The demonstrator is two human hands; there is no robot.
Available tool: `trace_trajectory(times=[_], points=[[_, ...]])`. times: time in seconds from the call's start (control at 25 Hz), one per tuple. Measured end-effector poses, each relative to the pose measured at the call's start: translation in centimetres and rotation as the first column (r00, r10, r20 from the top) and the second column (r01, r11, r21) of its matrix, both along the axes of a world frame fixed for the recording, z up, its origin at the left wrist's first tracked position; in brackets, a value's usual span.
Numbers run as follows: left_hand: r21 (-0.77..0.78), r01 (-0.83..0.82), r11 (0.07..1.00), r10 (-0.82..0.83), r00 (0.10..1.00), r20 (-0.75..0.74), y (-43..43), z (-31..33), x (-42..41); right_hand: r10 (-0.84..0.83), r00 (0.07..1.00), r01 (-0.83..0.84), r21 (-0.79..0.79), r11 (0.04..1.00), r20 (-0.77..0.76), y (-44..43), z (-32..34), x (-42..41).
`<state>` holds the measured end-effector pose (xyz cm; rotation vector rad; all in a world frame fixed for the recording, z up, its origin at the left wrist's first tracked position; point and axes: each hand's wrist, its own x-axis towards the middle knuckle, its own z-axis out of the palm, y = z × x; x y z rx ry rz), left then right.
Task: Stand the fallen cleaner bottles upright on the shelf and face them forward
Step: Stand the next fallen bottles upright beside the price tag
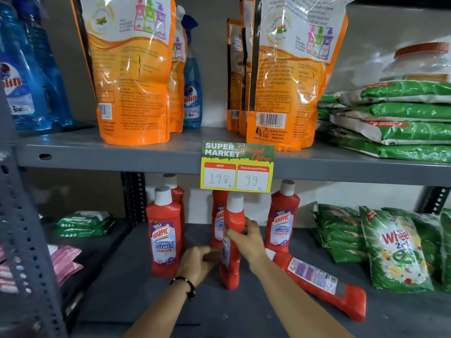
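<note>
A red cleaner bottle (233,272) with a white cap stands upright at the middle of the lower shelf (146,296), turned edge-on so its label faces left. My left hand (199,263) grips its lower left side and my right hand (247,240) grips its upper right side. Another red bottle (317,280) lies fallen on its side to the right, back label up, cap toward the back. Upright red bottles with labels facing forward stand at the left (165,236), behind it (177,191), behind the held one (218,218), and at the right (283,219).
Green detergent packs (395,250) fill the right of the lower shelf; green wipes (84,223) and pink packs (64,259) sit left. A price card (236,167) hangs from the upper shelf edge (122,158). Orange refill pouches (131,76) and blue spray bottles (191,93) stand above.
</note>
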<state>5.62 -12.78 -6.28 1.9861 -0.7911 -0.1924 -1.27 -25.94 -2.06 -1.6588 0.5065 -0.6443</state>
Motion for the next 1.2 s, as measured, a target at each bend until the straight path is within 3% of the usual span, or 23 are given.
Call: trace_trajectory(times=[0.12,0.2,0.28,0.48,0.64,0.8,1.12,1.16,1.2], points=[[-0.154,-0.014,0.988,-0.052,0.907,-0.417,-1.2,0.5,0.8,0.188,0.979,-0.200,0.193,0.961,0.078,-1.8,0.3,-0.4],[-0.043,0.023,0.999,-0.040,0.883,-0.468,-1.7,0.2,1.0,0.260,0.958,-0.282,0.233,0.931,0.122,-2.9,0.5,-0.8],[0.074,-0.013,0.997,0.041,0.914,-0.404,-2.2,-0.4,1.0,0.325,0.942,-0.336,0.218,0.916,0.086,-3.9,0.5,-1.1],[-0.267,-0.140,0.954,-0.051,0.797,-0.601,-3.0,-0.6,0.3,0.377,0.924,-0.381,0.183,0.906,0.057,-5.0,0.6,-1.1],[-0.387,-0.287,0.877,-0.136,0.624,-0.770,-3.3,-0.8,0.6,0.365,0.929,-0.371,0.174,0.912,0.065,-4.9,0.4,-1.2],[-0.402,-0.343,0.849,-0.154,0.568,-0.809,-3.6,-1.1,1.2,0.349,0.933,-0.359,0.167,0.918,0.086,-4.6,0.2,-1.3],[-0.424,-0.338,0.840,-0.175,0.571,-0.802,-3.1,-1.0,0.9,0.365,0.921,-0.386,0.191,0.902,0.139,-4.2,-0.4,-0.7],[-0.420,-0.337,0.843,-0.154,0.596,-0.788,-2.8,-0.7,0.6,0.365,0.919,-0.389,0.198,0.900,0.146,-4.2,-0.4,-0.7],[-0.401,-0.318,0.859,-0.087,0.681,-0.727,-2.5,-0.8,0.2,0.349,0.925,-0.374,0.205,0.904,0.148,-4.4,-0.4,-1.0]])
